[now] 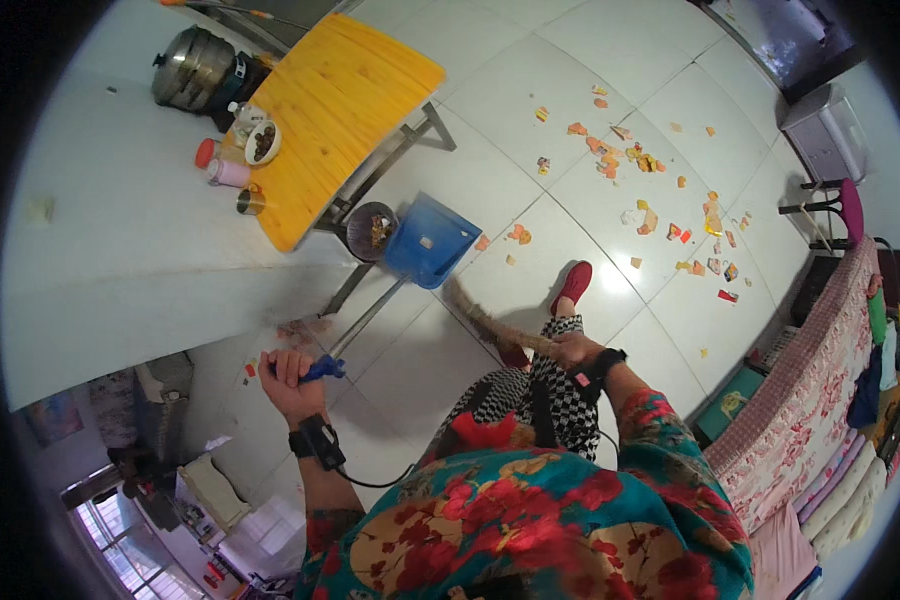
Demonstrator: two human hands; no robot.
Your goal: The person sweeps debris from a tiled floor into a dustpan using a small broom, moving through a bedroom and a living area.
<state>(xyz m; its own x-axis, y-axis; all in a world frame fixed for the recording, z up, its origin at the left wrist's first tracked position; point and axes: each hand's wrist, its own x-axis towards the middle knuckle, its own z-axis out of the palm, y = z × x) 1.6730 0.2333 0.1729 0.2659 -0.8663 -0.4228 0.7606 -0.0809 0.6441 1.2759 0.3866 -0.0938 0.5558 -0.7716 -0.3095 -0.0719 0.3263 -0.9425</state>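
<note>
My left hand [294, 381] grips the long metal handle [370, 315] of a blue plastic dustpan [433, 236], with blue material wrapped around its upper end. The pan lies beside a round waste bin [372, 231] that has scraps inside. One small pale scrap rests in the pan. In my right hand [574, 351] is a straw hand broom [487, 319], its bristle end close to the dustpan's lip. Torn paper scraps [607, 154] in orange, yellow and red lie scattered over the tiled floor [495, 127] beyond my feet.
A yellow wooden table [345, 105] stands at left, holding a bowl [262, 142], jars and a metal cup [250, 201]. An electric steamer pot [195, 71] sits behind it. At right are a magenta stool [850, 212], a grey bin [825, 131] and a cloth-draped rack [802, 405].
</note>
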